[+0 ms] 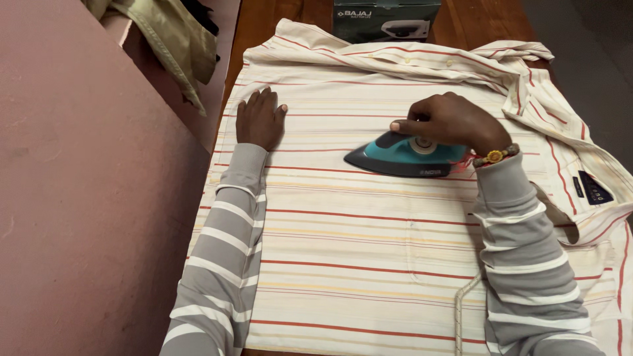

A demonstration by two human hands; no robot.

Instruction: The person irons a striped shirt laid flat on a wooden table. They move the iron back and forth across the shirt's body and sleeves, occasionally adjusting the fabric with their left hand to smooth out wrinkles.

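Flat on the wooden bench (264,26), a cream cotton shirt with red and yellow stripes (369,250) lies spread beneath my hands. My right hand (448,122) is clenched around the handle of a teal and dark grey electric iron (402,155), its long axis crosswise, pointed nose aimed toward my left hand (259,118). That left hand rests released, fingers (254,100) flat, pinning the fabric near the shirt's left edge, well apart from the nose. The iron's braided cord (461,306) trails back beside my right sleeve.

dark box (386,20) | table's far edge | dark label (595,188) | shirt collar
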